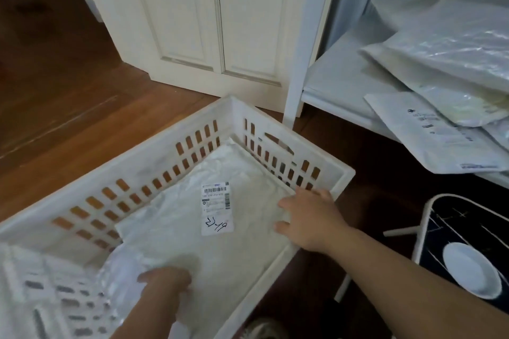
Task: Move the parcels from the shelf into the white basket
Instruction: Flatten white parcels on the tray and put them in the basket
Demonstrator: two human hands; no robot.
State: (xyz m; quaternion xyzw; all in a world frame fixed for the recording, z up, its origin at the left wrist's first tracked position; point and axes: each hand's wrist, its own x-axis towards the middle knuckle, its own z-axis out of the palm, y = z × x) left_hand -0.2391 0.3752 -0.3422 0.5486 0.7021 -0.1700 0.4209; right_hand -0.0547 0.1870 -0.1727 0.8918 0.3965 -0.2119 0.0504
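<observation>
Head view: the labelled parcel lies flat inside the white basket, long axis running toward the basket's far corner; this looks like the setting-down step. The left hand and right hand grip its near edges. Next, more parcels wait on the shelf beyond the basket

A dark wooden floor carries the white slotted basket at seven o'clock. At two o'clock, a white shelf bears several overlapping white plastic mailer parcels.
</observation>
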